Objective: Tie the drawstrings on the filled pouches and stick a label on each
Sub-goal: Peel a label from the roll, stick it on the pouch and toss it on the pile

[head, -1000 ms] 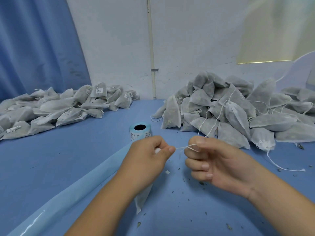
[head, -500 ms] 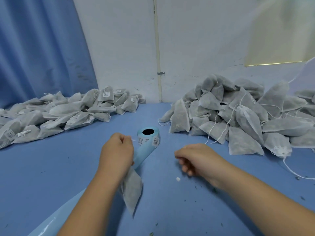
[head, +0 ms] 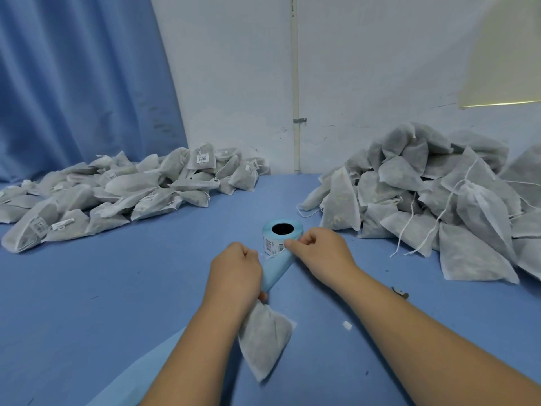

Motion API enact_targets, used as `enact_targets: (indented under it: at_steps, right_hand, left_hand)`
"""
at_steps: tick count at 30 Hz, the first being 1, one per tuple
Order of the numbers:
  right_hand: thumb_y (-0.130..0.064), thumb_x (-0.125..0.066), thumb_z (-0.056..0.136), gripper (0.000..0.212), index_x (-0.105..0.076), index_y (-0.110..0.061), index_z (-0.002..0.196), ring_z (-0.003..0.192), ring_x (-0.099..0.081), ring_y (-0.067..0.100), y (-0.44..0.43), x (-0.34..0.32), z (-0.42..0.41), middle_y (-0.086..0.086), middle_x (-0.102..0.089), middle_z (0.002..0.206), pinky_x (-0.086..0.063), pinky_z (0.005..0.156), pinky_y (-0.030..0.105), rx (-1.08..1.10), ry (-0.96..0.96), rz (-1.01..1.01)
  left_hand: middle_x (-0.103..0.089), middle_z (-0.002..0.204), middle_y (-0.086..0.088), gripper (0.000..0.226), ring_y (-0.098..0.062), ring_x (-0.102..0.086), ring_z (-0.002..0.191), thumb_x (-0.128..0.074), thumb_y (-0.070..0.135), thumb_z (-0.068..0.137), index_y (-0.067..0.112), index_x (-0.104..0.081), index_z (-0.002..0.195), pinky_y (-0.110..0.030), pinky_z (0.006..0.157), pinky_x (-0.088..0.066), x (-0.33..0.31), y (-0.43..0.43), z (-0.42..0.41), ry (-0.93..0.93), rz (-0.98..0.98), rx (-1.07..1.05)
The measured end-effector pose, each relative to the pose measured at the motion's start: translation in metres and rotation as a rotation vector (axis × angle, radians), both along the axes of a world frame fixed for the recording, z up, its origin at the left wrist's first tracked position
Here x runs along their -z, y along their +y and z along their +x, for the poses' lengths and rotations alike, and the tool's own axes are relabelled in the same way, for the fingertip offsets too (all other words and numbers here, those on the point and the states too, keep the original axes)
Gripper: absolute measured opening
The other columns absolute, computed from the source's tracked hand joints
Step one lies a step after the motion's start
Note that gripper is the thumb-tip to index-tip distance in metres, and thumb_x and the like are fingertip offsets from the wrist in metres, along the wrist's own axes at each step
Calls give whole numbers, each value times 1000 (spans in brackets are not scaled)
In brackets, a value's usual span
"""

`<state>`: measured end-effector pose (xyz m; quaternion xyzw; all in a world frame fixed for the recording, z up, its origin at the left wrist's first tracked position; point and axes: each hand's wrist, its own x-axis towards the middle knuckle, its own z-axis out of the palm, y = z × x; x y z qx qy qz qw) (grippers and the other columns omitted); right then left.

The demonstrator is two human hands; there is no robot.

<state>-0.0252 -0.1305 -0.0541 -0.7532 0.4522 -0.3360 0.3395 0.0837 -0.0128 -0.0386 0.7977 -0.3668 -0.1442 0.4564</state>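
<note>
**Pouch in Left Grip, Right Grip at Label Roll**

Nearest the camera, two bare forearms reach forward over the blue bench [head: 102, 303]. The left hand [head: 234, 271] is curled into a fist, with its grip clamped on the neck of a filled grey pouch [head: 265, 344]. The body of the pouch hangs below the fist and lies slanted on the bench, its bottom corner toward the camera. A small white scrap [head: 347, 325] lies on the bench just beside the right forearm. A brownish crumb [head: 400, 292] lies on that forearm's far side.

A pale blue backing strip [head: 276, 272] leaves the roll, passes just beside the left fist and runs under the left forearm toward the lower left edge.

The right hand [head: 319, 253] has its fingers curled. Its grip is drawn together in a pinch on the printed label [head: 273, 247] at the front of the label roll [head: 296, 225]. Whether the label is lifted off the roll cannot be told. The roll stands on end near the middle of the bench, its dark core facing up.

Farther back, a low heap of tied pouches [head: 131, 194] covers the left side, several of them bearing white printed labels. A taller heap of pouches [head: 439, 206] sits on the right, with loose white drawstrings [head: 409, 227] trailing down onto the bench.

Behind the heaps hang a blue curtain [head: 82, 83] on the left and a pale wall [head: 234, 83] with a vertical pipe [head: 295, 83]. A yellowish sheet [head: 506, 54] is fixed at upper right.
</note>
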Motion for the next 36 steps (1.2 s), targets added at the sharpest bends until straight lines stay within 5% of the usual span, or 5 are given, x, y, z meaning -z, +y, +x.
enact_targets:
  at_steps: [4, 19, 27, 32, 36]
  right_hand:
    - [-32, -69, 82, 23, -65, -11, 75, 61, -55, 14, -5, 3, -9, -1, -63, 64, -48, 66, 32, -44, -59, 79]
    - [-14, -57, 79, 10, -62, -11, 70, 43, -52, 11, -12, -1, -20, 3, -66, 61, -45, 56, 24, -81, -116, 239]
    - [-22, -62, 78, 11, -59, -21, 67, 60, -52, 9, -6, 8, -10, -8, -60, 63, -37, 54, 24, -56, -59, -10]
    - [-28, -66, 77, 16, -60, -19, 64, 58, -52, 5, -4, 14, -4, -11, -57, 59, -41, 54, 22, -36, -46, -92]
    - [-30, -67, 77, 20, -64, -13, 67, 63, -58, 13, -4, 16, -2, -6, -61, 61, -46, 60, 29, -46, -34, -106]
  left_hand:
    - [-63, 81, -11, 22, -16, -58, 33, -41, 21, 100, 10, -48, 82, -19, 37, -38, 1, 1, 3, 4, 9, 10]
    - [-68, 87, -28, 24, -20, -60, 36, -42, 22, 100, -1, -49, 96, -22, 43, -42, 4, 5, 4, 85, 26, -10]
    - [-66, 90, -8, 30, -8, -51, 33, -46, 32, 99, 5, -53, 88, -28, 51, -42, -3, 3, -2, 69, -114, -16]
    - [-51, 62, 0, 35, -15, -42, 42, -66, 41, 85, 16, -45, 70, -29, 54, -40, -17, 0, -6, 193, -243, -45]
    - [-51, 61, 6, 23, -14, -44, 53, -68, 22, 81, 18, -50, 69, -27, 55, -37, -24, -25, 0, -34, -162, -24]
